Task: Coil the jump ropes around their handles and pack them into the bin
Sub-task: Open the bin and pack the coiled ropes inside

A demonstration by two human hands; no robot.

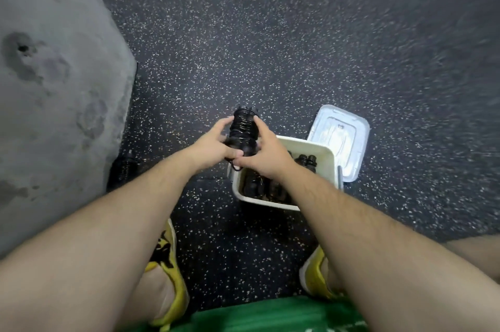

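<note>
Nearest to me are my green shorts [270,315] and yellow shoes [173,272], standing on the speckled floor [297,47]. Further out, my left hand [213,144] and right hand [266,155] each have their grip clamped on one jump rope bundle [243,130], held above the floor just left of the white bin [328,158]. The bundle's long axis points away from me, its top toward the far side. A small loop of cord hangs loose below my thumbs; I think the coil can unwind if I release too early. Another coiled rope [124,169] lies near the wall [54,88], left.
</note>
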